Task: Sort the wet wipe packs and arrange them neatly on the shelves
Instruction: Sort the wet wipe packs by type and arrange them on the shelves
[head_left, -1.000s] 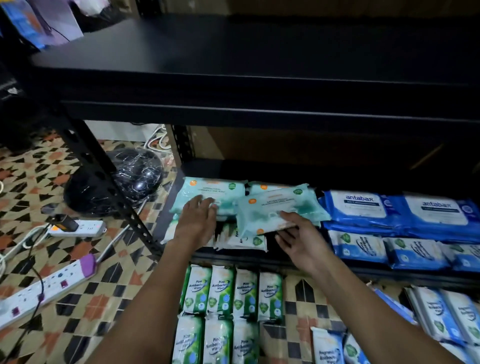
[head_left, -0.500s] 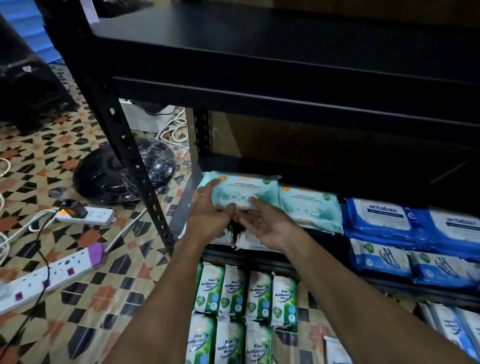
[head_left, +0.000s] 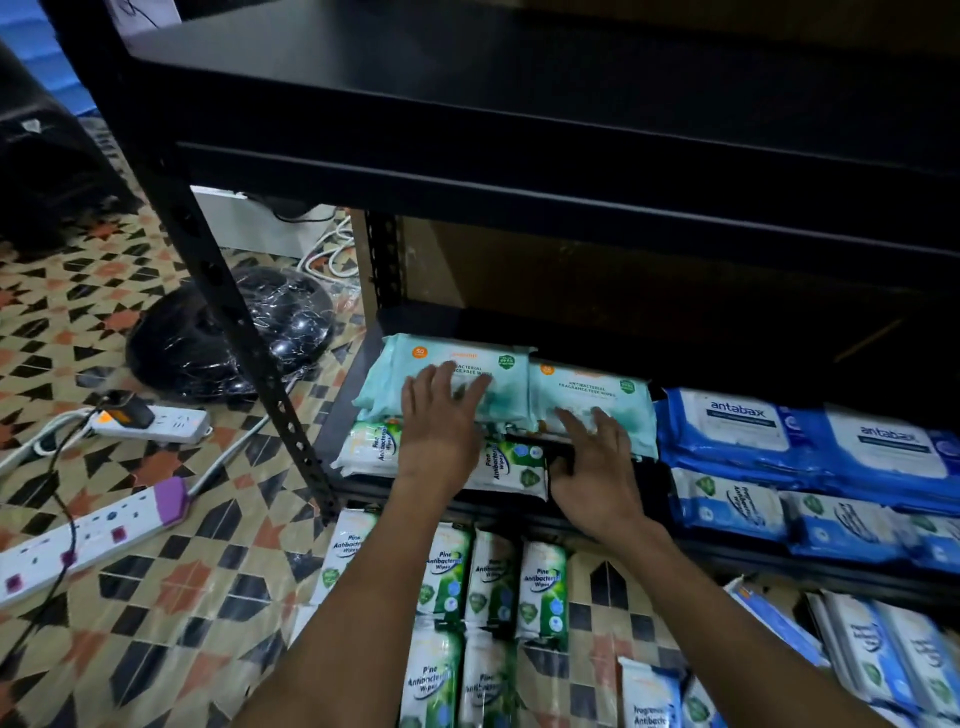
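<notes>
Pressing flat, grip released, both hands (head_left: 441, 415) (head_left: 592, 467) rest on teal packs (head_left: 447, 374) — lower shelf (head_left: 649, 358).

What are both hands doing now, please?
Left hand: open, fingers flat on the left teal pack.
Right hand: open, fingers resting on the right teal pack.

Two teal packs (head_left: 589, 397) up top on the shelf, two blue antabax packs (head_left: 737, 421) beside them. Seven green pine packs (head_left: 447, 571) show on the floor, two power strips (head_left: 93, 535), two hands (head_left: 441, 415).
</notes>
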